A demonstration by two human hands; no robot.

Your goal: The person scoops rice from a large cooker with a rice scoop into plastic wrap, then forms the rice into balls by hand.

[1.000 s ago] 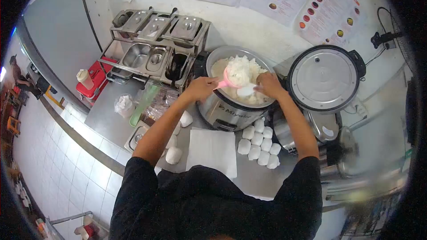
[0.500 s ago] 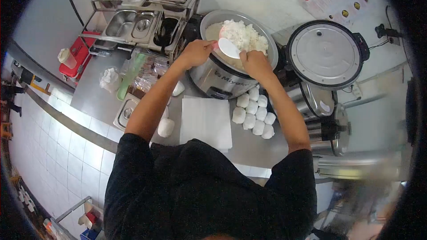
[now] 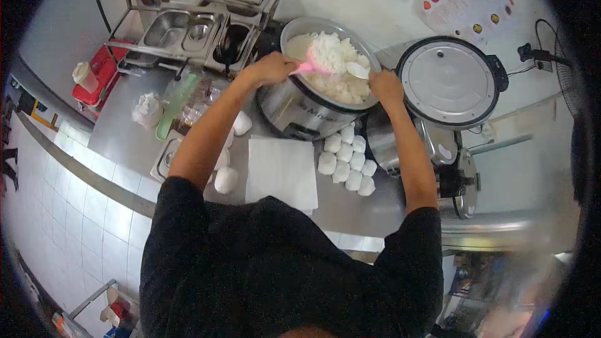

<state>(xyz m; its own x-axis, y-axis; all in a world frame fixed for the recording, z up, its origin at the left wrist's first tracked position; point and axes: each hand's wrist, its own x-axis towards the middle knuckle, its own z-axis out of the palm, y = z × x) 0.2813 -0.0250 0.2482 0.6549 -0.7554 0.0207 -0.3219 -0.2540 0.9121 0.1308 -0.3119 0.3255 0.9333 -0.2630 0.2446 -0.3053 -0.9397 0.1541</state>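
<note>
The rice cooker (image 3: 307, 112) stands open on the counter with white rice (image 3: 347, 91) inside. My left hand (image 3: 275, 69) is closed round the handle of a pink scoop (image 3: 308, 67), which is over the cooker with a mound of rice in it. In my right hand (image 3: 387, 89) is a white rice paddle (image 3: 357, 71), its blade against or just beside the rice at the scoop's right. Below the cooker lies a stack of white paper sheets (image 3: 282, 174). Several white rounded bundles (image 3: 342, 171) sit in rows right of the paper.
More white bundles (image 3: 226, 179) lie left of the paper, partly behind my left forearm. A rack of steel pans (image 3: 168, 30) stands at the back left. The cooker's raised lid (image 3: 447, 81) and another steel pot (image 3: 385, 141) are on the right. A red box (image 3: 103, 78) sits at far left.
My right hand has moved right with the paddle, away from my left hand. The pink scoop, largely hidden behind the paddle before, now shows with rice in it. The whole view has shifted slightly.
</note>
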